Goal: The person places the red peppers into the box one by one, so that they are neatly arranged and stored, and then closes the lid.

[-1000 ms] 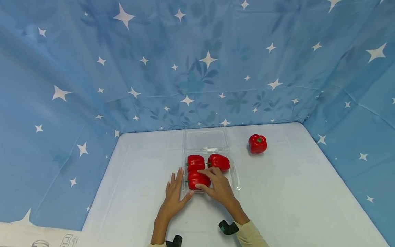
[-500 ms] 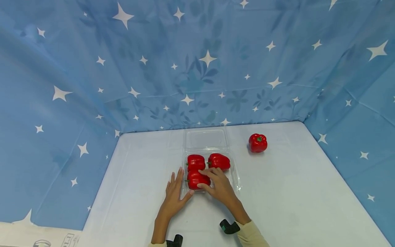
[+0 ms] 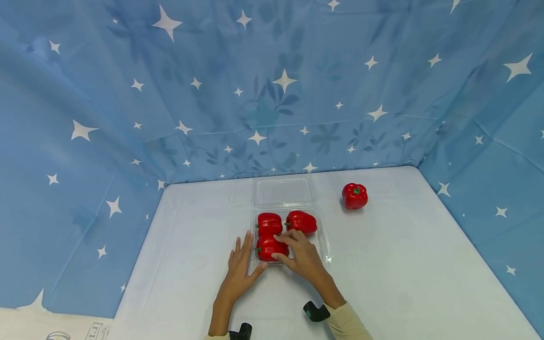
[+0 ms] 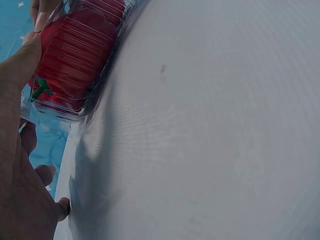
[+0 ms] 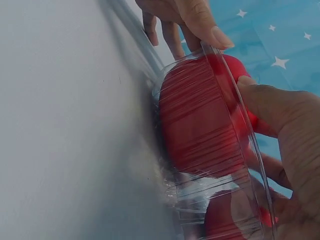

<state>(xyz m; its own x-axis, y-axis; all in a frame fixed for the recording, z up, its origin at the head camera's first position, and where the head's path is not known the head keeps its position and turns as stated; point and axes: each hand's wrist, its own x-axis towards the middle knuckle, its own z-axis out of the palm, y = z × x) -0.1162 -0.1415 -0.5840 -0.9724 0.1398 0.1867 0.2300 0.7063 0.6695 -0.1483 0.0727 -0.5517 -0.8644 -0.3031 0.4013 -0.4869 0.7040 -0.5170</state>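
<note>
A clear plastic clamshell container [image 3: 326, 243] lies on the table with its lid [image 3: 284, 191] folded back. Three red bell peppers are in its tray. My right hand [image 3: 305, 259] grips the front-left bell pepper [image 3: 267, 248], fingers on its far side and thumb on its near side. Behind it lies another bell pepper [image 3: 269, 223], and the third bell pepper [image 3: 301, 222] is at back right. Along the tray's left side my left hand [image 3: 239, 276] rests with straight fingers, its thumb at the front-left corner. The left wrist view shows a green stem [image 4: 42, 87] through the plastic wall.
One more red bell pepper [image 3: 354, 196] stands on the white-covered table [image 3: 403, 274], behind and right of the container. A blue star-patterned curtain [image 3: 212, 104] borders the back and sides. Printed pale material [image 3: 55, 326] shows at the lower left.
The front-left bell pepper has shifted slightly left in the tray, with the right hand on it. The left hand keeps its place beside the container.
</note>
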